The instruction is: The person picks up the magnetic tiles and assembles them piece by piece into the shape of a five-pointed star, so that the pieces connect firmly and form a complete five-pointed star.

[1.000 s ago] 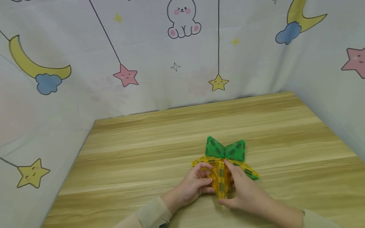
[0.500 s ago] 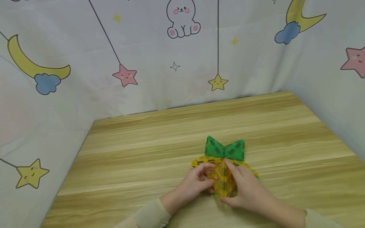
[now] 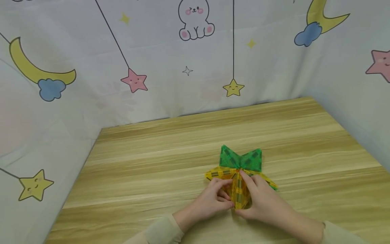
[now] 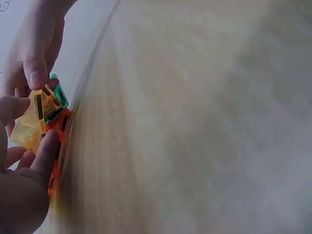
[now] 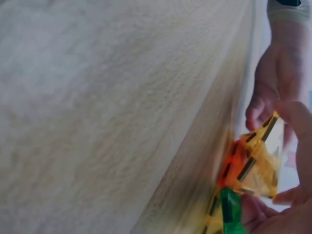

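Translucent yellow magnetic tiles point(image 3: 239, 193) stand up in a pointed shape on the near side of a flat build. Behind them, green magnetic tiles point(image 3: 251, 160) form two pointed wings, and more yellow tiles point(image 3: 220, 172) spread out to the sides. Orange tiles point(image 5: 234, 163) show low down in the right wrist view. My right hand point(image 3: 268, 203) grips the raised yellow tiles, thumb at the near tip and index finger at the top. From the left, my left hand point(image 3: 210, 200) holds them with curled fingers and thumb. Both hands hide parts of the build.
The build sits on a wood-grain table point(image 3: 146, 169), right of its middle. A pale cloth point(image 3: 164, 51) printed with stars, moons and a white animal hangs behind the table and along both sides.
My left hand has shifted right and slightly toward me, its thumb now near the tiles' near tip. The raised yellow tiles have turned slightly; my right hand keeps about the same grip.
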The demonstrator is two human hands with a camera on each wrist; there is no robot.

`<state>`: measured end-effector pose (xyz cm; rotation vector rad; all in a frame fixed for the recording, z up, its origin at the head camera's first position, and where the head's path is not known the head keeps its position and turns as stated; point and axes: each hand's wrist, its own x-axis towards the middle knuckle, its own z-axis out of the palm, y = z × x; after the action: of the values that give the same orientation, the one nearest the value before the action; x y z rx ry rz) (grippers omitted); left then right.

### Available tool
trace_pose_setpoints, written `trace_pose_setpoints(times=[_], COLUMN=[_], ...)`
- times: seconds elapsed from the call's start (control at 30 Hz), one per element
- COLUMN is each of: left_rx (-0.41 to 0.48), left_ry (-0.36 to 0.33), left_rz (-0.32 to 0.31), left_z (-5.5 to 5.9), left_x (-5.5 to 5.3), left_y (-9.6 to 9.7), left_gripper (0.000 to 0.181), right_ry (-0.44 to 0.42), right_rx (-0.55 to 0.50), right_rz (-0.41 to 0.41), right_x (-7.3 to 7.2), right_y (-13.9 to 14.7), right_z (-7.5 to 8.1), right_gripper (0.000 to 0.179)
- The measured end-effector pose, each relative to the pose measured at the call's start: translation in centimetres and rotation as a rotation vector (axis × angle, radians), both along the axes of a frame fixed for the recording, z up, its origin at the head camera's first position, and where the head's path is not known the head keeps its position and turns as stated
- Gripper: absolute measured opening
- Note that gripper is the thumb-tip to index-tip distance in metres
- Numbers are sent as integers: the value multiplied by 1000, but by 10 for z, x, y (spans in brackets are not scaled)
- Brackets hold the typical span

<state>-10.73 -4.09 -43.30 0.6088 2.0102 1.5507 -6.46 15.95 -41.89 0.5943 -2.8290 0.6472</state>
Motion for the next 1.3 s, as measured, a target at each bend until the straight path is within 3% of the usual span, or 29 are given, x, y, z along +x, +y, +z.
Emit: trace_pose_setpoints(times=[0.3,0.5,0.63,0.83,1.0,1.1,1.3], left_rx=[-111,-115,-150,-288,-380,-401,-403], left_ry=[120,170,280,484,538,530,520], left_rz=[-44,-29,-18,64,167,180,144], left_z=[2,5,6,12,13,11,7], left_x=[0,0,-4,-16,-27,-32,-38], left_y=[-1,-4,-9,-23,-34,-38,-42], left_gripper=[64,65,65,59,55,53,41], right_ry=[8,-27,2,108,142,75,-84], right_rx=[4,-24,-45,-29,15,5,-58], right_rz=[27,6,0,-1,5,32,51], right_x=[0,0,-3,-14,-21,-22,-23], right_y=[-1,1,8,33,58,65,62], right_z=[1,2,5,7,3,2,4], right_gripper=[95,95,91,78,60,49,41])
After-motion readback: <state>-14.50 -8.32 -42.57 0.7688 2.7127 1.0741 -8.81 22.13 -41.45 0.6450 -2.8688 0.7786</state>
